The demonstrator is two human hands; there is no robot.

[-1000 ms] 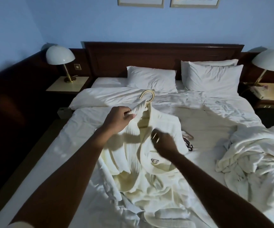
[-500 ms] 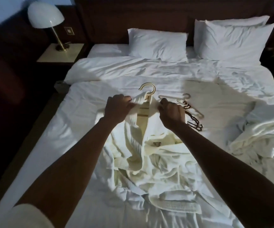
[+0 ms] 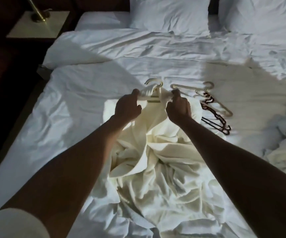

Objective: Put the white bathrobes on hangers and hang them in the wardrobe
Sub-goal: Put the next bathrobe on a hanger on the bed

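Bathrobe is lying mid-bed, both hands, left and right, pinching its collar onto a hanger. Next I'd guess lifting it by the hook.

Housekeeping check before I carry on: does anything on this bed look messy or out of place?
Yes. Spare hangers lie in a loose tangle on the duvet, right of the bathrobe both hands are fitting onto a hanger. Its lower part is bunched in folds. More crumpled white fabric sits heaped at the right edge.
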